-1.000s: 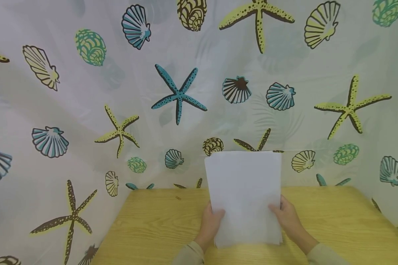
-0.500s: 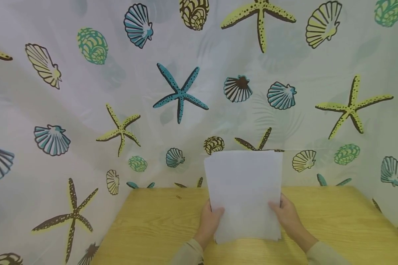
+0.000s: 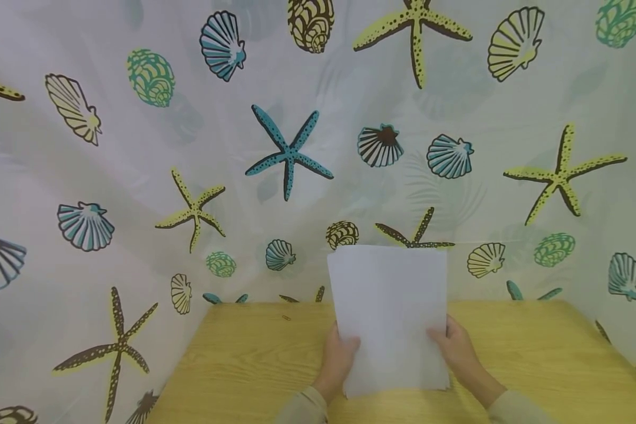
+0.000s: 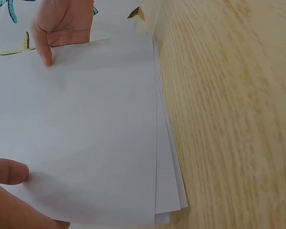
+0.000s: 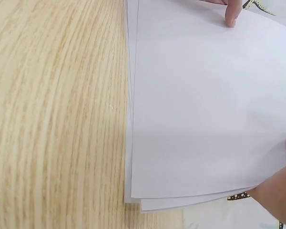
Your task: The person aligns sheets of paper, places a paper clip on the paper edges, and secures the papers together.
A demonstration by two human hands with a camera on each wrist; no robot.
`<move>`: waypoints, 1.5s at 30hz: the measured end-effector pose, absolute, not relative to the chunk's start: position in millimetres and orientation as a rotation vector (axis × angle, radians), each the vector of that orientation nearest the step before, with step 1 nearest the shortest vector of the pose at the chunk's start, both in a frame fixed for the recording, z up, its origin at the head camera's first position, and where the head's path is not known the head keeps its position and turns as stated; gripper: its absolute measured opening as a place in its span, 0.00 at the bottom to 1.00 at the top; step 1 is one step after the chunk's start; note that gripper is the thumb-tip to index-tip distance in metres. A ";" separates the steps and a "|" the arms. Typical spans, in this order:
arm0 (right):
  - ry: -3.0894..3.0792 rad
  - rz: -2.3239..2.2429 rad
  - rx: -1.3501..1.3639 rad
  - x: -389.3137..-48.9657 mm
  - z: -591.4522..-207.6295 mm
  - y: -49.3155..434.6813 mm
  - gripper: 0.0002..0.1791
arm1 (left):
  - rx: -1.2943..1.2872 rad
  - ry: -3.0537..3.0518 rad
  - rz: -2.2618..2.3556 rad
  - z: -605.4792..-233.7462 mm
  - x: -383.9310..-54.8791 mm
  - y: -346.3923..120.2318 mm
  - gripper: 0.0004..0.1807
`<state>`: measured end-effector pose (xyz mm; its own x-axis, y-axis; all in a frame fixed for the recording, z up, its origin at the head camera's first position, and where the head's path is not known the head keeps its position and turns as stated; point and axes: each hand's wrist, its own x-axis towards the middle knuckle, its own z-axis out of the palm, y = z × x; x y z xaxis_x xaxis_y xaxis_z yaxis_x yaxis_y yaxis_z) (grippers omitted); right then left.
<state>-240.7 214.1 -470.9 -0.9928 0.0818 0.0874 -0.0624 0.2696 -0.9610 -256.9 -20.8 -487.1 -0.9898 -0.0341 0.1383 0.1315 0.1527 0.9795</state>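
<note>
A small stack of white paper sheets [image 3: 392, 318] stands upright over the table, its sheets slightly fanned at the corners and lower edge. My left hand [image 3: 336, 359] grips the stack's left side, thumb in front and fingers hidden behind. On the opposite side my right hand [image 3: 460, 353] pinches it the same way. In the left wrist view the uneven bottom edges of the sheets [image 4: 95, 119] run close along the wood. The right wrist view shows the sheets [image 5: 200, 105] with their lower corners out of line.
A light wooden table [image 3: 254, 365] lies under the hands. Toward its back left is a small paper clip [image 3: 286, 318]. Behind and at both sides hangs a pale curtain [image 3: 318, 76] printed with shells and starfish.
The stack and both hands rose slightly, then came back down a little. The grip of both hands stays the same. The head view shifted slightly.
</note>
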 end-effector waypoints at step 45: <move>-2.366 1.808 0.039 -240.9 -471.3 218.5 0.24 | -0.139 -2.246 -2.006 -487.8 -261.0 -18.9 0.29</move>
